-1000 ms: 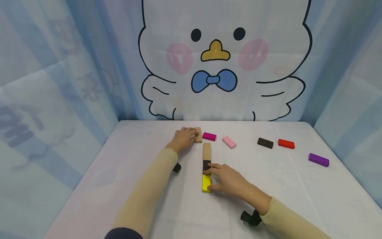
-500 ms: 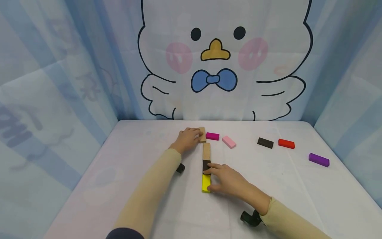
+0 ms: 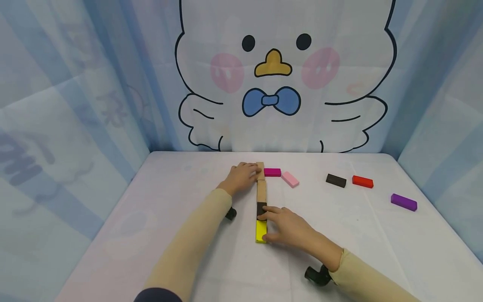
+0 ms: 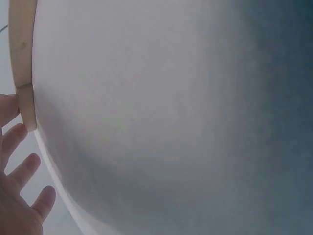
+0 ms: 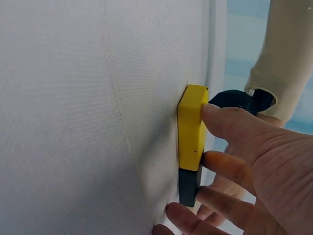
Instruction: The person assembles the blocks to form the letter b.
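Blocks lie end to end in a row: a yellow block (image 3: 260, 231) nearest, then a black block (image 3: 260, 208), a wooden block (image 3: 261, 191) and a far wooden block (image 3: 260, 167). My left hand (image 3: 240, 178) touches the left side of the far wooden block, its fingers spread in the left wrist view. A magenta block (image 3: 273, 172) lies crosswise against that block's right side. At the row's near end, my right hand (image 3: 288, 227) rests its thumb on the yellow block's edge and its fingertips on the black block, as the right wrist view shows.
A pink block (image 3: 290, 179) lies near the magenta one. Further right on the white table (image 3: 339, 235) are a second black block (image 3: 336, 180), a red block (image 3: 362, 181) and a purple block (image 3: 403, 202). Patterned cloth (image 3: 351, 75) stands behind and at both sides.
My left hand has slid the far wooden block to the right, into line with the row. The magenta block has shifted right along with it. My right hand has stayed in place.
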Demonstrator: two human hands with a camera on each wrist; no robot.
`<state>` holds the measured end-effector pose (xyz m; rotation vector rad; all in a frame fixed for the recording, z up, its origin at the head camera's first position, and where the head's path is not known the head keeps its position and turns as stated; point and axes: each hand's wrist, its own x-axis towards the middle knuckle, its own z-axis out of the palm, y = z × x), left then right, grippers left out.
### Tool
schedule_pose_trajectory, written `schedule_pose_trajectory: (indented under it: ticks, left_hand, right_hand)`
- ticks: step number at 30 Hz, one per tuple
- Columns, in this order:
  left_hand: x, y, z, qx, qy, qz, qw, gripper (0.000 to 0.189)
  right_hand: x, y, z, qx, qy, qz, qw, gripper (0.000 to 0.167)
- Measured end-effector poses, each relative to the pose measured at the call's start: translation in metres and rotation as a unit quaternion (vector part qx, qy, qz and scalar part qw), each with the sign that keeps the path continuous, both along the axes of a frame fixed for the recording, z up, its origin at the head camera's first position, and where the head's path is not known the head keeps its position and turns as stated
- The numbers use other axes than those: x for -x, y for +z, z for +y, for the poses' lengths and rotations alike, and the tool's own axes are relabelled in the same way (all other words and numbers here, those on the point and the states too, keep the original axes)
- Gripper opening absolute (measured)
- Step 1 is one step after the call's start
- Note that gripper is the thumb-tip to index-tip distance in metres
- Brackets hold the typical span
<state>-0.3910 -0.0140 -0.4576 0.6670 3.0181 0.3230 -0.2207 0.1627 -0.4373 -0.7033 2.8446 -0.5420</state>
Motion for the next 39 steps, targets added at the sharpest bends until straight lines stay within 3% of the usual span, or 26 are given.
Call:
schedule_pose_trajectory:
  ticks: [11,23,32,39]
  left_hand:
    - [-0.004,0.003,0.001,0.008,-0.009,0.004,0.9999,0.040]
    - [-0.005,0.004,0.007,0.023,0.004,0.011,0.9997,0.040]
    - [-0.011,0.007,0.009,0.018,-0.038,0.033,0.9986,0.034]
    - [-0.013,0.011,0.010,0.042,-0.066,0.019,0.9968,0.033]
  right_hand:
    - [0.000,0.001,0.000,-0.005,0.000,-0.002,1.0000,0.049]
    - [-0.001,0.002,0.000,-0.002,0.005,0.001,1.0000,0.049]
    - [-0.004,0.003,0.000,0.001,0.002,-0.002,1.0000,0.050]
    - [-0.003,0.002,-0.001,-0.001,-0.001,-0.002,1.0000,0.050]
